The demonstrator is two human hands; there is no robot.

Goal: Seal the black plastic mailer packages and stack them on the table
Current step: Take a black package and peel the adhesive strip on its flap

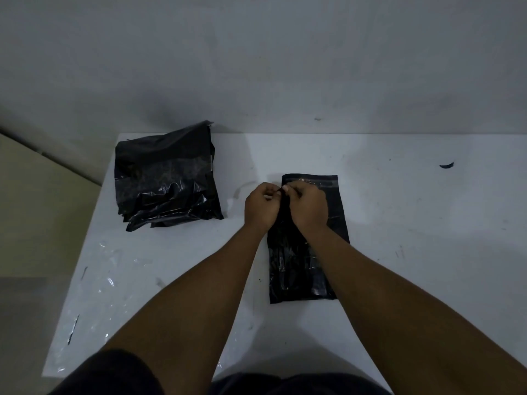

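A black plastic mailer (299, 269) lies flat on the white table (413, 223), its flap end pointing away from me with a shiny adhesive strip across it. My left hand (261, 206) and my right hand (309, 208) meet at the mailer's far left corner. The fingertips of both pinch something small at the flap's strip; what exactly they pinch is too small to tell. A stack of black mailers (165, 178) sits at the table's far left corner, crumpled and glossy.
Clear plastic scraps (108, 280) lie on the table's near left part. A small black scrap (446, 165) lies at the far right. A grey wall rises right behind the table, and the table's left edge drops to the floor.
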